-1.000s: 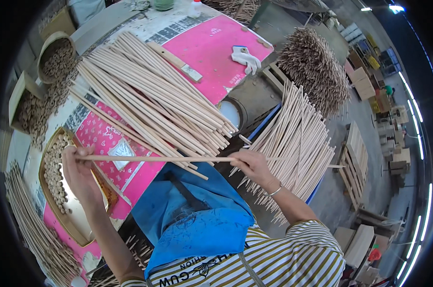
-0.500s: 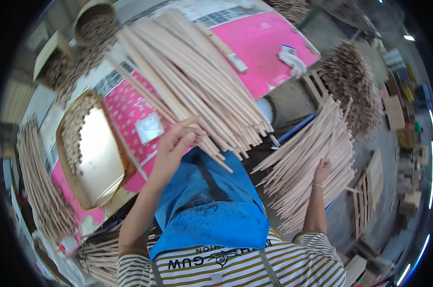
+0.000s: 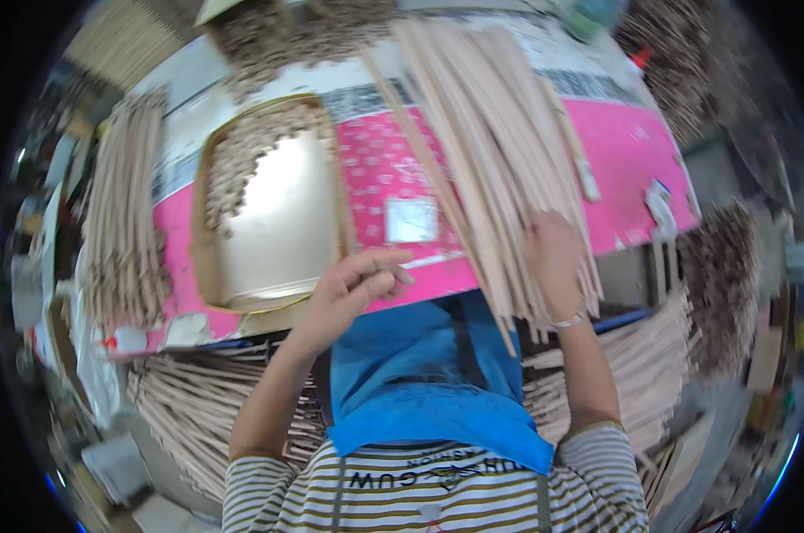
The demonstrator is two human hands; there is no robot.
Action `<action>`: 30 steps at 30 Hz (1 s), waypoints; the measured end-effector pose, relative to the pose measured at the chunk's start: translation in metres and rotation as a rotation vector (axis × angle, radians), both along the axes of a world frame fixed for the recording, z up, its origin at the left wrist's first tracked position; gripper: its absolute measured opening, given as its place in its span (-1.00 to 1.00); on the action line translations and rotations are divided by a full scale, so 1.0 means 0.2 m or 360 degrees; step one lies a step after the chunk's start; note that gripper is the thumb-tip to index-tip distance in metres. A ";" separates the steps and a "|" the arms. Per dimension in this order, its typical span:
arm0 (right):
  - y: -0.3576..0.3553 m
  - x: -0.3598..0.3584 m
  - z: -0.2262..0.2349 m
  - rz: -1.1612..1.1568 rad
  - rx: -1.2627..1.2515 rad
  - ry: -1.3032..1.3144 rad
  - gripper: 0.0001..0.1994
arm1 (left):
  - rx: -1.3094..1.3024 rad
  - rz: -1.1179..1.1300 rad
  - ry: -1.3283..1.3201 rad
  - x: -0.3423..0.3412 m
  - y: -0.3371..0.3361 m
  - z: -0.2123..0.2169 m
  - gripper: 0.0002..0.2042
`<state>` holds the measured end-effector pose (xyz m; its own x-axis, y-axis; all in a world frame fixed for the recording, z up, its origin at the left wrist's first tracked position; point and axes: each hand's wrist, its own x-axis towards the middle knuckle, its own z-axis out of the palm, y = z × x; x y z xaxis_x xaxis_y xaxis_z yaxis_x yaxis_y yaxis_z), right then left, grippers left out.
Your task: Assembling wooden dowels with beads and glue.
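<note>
At upper centre, pale slender wooden rods [image 3: 486, 142], likely light, stiff and best gripped mid-length, are being touched by the right hand [image 3: 554, 266], closure unclear, the half-open left hand [image 3: 359, 291] being held seemingly empty.

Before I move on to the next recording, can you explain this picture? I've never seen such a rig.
No machine here: a person works bare-handed, seen from above by a wide fisheye camera worn on the head, so straight edges bend. On the pink-and-white table lie long wooden sticks and a tray with small pale pieces. The right hand is on the sticks; blur hides whether it grips any. The left hand is near the tray's corner, and I cannot tell whether it holds anything.
</note>
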<state>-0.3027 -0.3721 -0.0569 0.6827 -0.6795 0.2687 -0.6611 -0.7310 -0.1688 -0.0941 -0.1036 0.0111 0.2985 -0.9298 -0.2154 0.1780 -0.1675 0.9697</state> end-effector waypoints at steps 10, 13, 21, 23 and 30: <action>0.11 0.07 0.23 -0.0102 0.1165 -0.0929 -0.84 | 0.0060 0.1071 -0.1430 1.12 -0.01 -0.41 -0.67; 0.15 0.21 0.34 -0.0120 0.1591 -0.1282 -0.84 | 0.0407 0.0993 -0.1845 1.19 -0.22 -0.38 -0.70; 0.20 0.70 0.32 0.0566 0.1544 -0.0806 -0.87 | 0.0416 0.0972 -0.2044 1.24 -0.26 -0.41 -0.84; 0.22 0.78 0.30 0.0659 0.1485 -0.0835 -0.85 | 0.0361 0.0904 -0.1673 1.14 -0.25 -0.31 -0.86; 0.23 0.91 0.27 0.0932 0.1082 -0.0625 -0.83 | -0.0056 0.0675 -0.1113 0.43 -0.05 -0.05 -0.81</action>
<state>-0.1209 -0.3263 -0.0031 0.9071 -0.3556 0.2254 -0.0315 -0.5913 -0.8059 -0.0084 -0.1130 0.0010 0.6809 -0.7104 0.1780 -0.4285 -0.1893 0.8835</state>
